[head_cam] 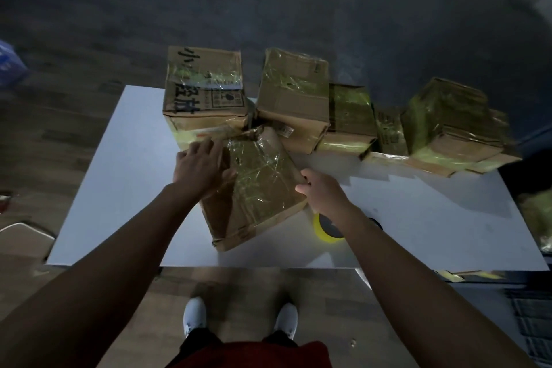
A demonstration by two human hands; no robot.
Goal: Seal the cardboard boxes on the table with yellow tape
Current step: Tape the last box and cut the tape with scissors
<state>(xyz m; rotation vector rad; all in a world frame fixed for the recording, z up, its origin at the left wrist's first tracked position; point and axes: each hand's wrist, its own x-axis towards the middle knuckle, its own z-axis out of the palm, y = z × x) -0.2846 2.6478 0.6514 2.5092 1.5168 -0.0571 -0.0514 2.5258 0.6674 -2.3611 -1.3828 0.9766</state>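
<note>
From the head camera, we saw a cardboard box [254,191] lying askew on the white table [119,188], its top crossed with shiny yellow tape. Our left hand [200,167] lay on its left side, fingers straight and spread, pressing down. Our right hand [321,191] gripped its right edge, fingers curled around it. The yellow tape roll [321,233] sat flat on the table just beside the box, partly hidden under our right wrist. Other taped boxes [294,95] stood in a row along the far edge.
</note>
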